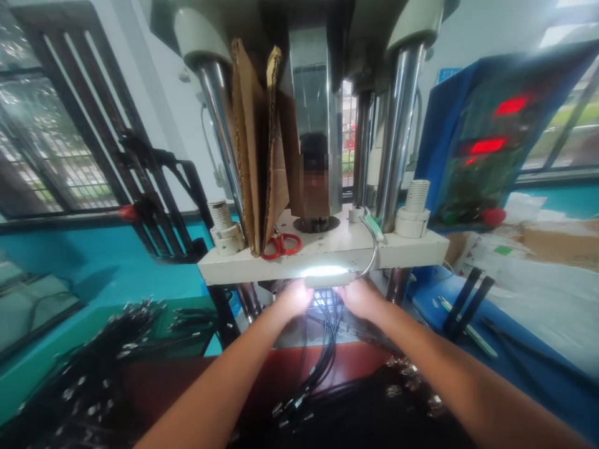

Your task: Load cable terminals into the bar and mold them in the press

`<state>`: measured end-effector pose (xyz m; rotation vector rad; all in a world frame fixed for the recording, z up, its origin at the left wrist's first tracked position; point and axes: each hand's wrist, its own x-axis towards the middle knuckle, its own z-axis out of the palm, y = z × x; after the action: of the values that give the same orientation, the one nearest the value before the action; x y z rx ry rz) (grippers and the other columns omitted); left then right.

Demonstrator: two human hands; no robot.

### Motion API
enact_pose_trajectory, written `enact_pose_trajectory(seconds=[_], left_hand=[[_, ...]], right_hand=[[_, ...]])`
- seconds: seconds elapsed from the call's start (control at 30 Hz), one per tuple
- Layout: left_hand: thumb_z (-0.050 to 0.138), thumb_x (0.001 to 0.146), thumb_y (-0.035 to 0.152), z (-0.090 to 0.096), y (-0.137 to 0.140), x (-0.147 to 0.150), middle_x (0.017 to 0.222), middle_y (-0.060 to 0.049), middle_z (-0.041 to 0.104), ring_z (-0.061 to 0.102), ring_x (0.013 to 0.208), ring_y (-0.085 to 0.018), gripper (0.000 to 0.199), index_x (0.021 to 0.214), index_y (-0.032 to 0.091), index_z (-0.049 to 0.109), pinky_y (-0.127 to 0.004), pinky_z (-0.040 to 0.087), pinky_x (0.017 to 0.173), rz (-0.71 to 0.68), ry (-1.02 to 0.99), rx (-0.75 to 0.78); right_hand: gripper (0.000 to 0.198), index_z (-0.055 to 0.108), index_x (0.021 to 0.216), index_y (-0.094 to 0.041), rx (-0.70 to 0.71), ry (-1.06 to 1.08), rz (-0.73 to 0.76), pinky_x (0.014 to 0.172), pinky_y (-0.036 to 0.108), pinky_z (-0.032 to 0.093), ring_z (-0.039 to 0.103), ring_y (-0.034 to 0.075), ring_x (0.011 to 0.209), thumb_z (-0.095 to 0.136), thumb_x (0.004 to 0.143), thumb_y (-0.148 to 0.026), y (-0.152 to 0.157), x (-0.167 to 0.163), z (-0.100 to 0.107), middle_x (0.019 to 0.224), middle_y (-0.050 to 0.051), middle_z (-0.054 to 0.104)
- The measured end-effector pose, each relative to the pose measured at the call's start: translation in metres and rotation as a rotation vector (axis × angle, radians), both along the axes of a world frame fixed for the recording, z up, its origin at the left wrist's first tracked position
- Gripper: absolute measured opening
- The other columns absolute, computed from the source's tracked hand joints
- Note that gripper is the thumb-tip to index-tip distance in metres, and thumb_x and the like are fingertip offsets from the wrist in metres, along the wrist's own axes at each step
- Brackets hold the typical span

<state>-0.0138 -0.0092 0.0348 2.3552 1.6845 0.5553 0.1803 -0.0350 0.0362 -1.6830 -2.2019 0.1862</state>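
Both arms reach forward under the pale platen of a press (281,269). My left hand (298,297) is at the left end of a small lit lamp (327,280) on the platen's front edge. Near the lamp's right end is my right hand (356,295). Glare and the lamp hide the fingers of both hands, so their grip does not show. Between the hands, a bundle of thin black cables (331,340) runs out of the press and hangs toward me, with metallic connectors at the near ends.
Red-handled scissors (281,246) and upright cardboard pieces (255,156) are on the platen. More black cables (93,368) fill a green tray at left. At right stand a blue control box (440,137) with red displays and a blue table (524,340) holding tools.
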Motion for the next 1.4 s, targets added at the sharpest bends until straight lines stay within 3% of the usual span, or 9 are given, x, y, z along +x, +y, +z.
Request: enact_pose_trajectory(seconds=[0.17, 0.53, 0.73, 0.83, 0.9, 1.07, 1.27, 1.4], left_hand=[[0.053, 0.091, 0.033, -0.003, -0.008, -0.021, 0.118, -0.009, 0.059, 0.059, 0.101, -0.02, 0.03, 0.117, 0.017, 0.056, -0.042, 0.051, 0.087, 0.007, -0.014, 0.009], [0.051, 0.091, 0.034, -0.003, -0.015, -0.004, 0.111, -0.008, 0.061, 0.059, 0.101, -0.021, 0.028, 0.111, 0.015, 0.058, -0.044, 0.048, 0.089, 0.006, 0.053, 0.08], [0.043, 0.091, 0.025, -0.005, -0.02, 0.011, 0.122, -0.009, 0.06, 0.051, 0.116, -0.027, 0.033, 0.12, 0.019, 0.058, -0.042, 0.037, 0.102, 0.008, 0.051, 0.129], [0.045, 0.092, 0.027, -0.005, -0.022, 0.014, 0.128, -0.008, 0.056, 0.047, 0.122, -0.027, 0.034, 0.124, 0.02, 0.055, -0.048, 0.033, 0.105, 0.008, 0.037, 0.137], [0.05, 0.091, 0.03, -0.003, -0.02, 0.009, 0.127, -0.009, 0.056, 0.05, 0.119, -0.026, 0.032, 0.121, 0.019, 0.055, -0.051, 0.037, 0.102, 0.004, 0.028, 0.124], [0.053, 0.091, 0.033, -0.002, -0.01, -0.015, 0.118, -0.008, 0.059, 0.059, 0.102, -0.021, 0.03, 0.115, 0.017, 0.057, -0.043, 0.05, 0.088, -0.002, -0.01, 0.058], [0.053, 0.091, 0.034, -0.009, -0.013, -0.013, 0.116, -0.008, 0.06, 0.059, 0.102, -0.021, 0.028, 0.111, 0.016, 0.058, -0.043, 0.049, 0.089, 0.002, 0.002, 0.057], [0.047, 0.093, 0.03, -0.006, -0.021, -0.001, 0.123, -0.009, 0.058, 0.055, 0.11, -0.022, 0.029, 0.118, 0.018, 0.056, -0.041, 0.044, 0.095, 0.02, 0.018, 0.09]], right_hand=[[0.036, 0.065, 0.114, -0.015, 0.044, -0.029, 0.062, 0.1, 0.038, 0.036, 0.053, 0.025, 0.115, 0.042, 0.094, -0.034, -0.005, -0.011, -0.002, 0.122, 0.014, 0.062], [0.037, 0.067, 0.115, -0.018, 0.024, -0.071, 0.062, 0.093, 0.037, 0.041, 0.062, 0.029, 0.102, 0.044, 0.092, -0.035, -0.005, -0.012, 0.007, 0.104, 0.013, 0.072], [0.038, 0.065, 0.118, -0.018, 0.029, -0.068, 0.061, 0.095, 0.035, 0.04, 0.059, 0.027, 0.107, 0.041, 0.094, -0.035, 0.0, -0.01, 0.002, 0.114, 0.012, 0.068], [0.038, 0.063, 0.12, -0.018, 0.039, -0.067, 0.064, 0.095, 0.036, 0.04, 0.058, 0.026, 0.109, 0.039, 0.095, -0.035, 0.001, -0.011, 0.001, 0.119, 0.013, 0.065], [0.038, 0.064, 0.117, -0.016, 0.04, -0.072, 0.065, 0.094, 0.038, 0.041, 0.06, 0.025, 0.107, 0.04, 0.096, -0.036, 0.0, -0.012, 0.001, 0.116, 0.014, 0.066], [0.036, 0.064, 0.109, -0.014, 0.034, -0.079, 0.058, 0.092, 0.044, 0.044, 0.063, 0.021, 0.099, 0.043, 0.096, -0.041, 0.0, -0.013, -0.001, 0.107, 0.01, 0.068], [0.038, 0.062, 0.114, -0.016, 0.024, -0.075, 0.062, 0.098, 0.045, 0.039, 0.058, 0.023, 0.109, 0.046, 0.094, -0.044, 0.002, -0.012, -0.003, 0.119, 0.011, 0.063], [0.039, 0.063, 0.115, -0.014, 0.017, -0.08, 0.046, 0.097, 0.044, 0.04, 0.06, 0.023, 0.107, 0.044, 0.095, -0.042, 0.001, -0.013, -0.002, 0.116, 0.013, 0.065]])
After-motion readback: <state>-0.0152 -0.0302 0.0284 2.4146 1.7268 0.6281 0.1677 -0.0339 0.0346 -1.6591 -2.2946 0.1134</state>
